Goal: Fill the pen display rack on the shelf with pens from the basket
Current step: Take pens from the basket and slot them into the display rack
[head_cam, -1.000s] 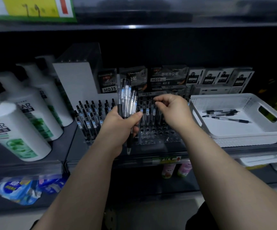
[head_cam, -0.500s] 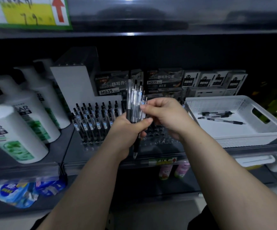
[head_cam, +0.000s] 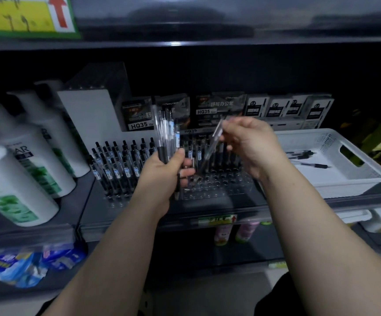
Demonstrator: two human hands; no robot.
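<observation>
Your left hand (head_cam: 162,169) is wrapped round a bundle of pens (head_cam: 166,133), held upright in front of the pen display rack (head_cam: 219,181) on the shelf (head_cam: 207,210). Your right hand (head_cam: 251,144), the one nearer the empty holes, pinches a single pen (head_cam: 215,135) by its upper end. The pen's long axis slants down and left, tip toward the rack's bare right part just below. It probably wants righting before it goes in. Loose pens (head_cam: 308,159) lie in the basket (head_cam: 367,176) to your right.

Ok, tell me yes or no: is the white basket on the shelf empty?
No, a few pens lie on the floor of the basket.
</observation>
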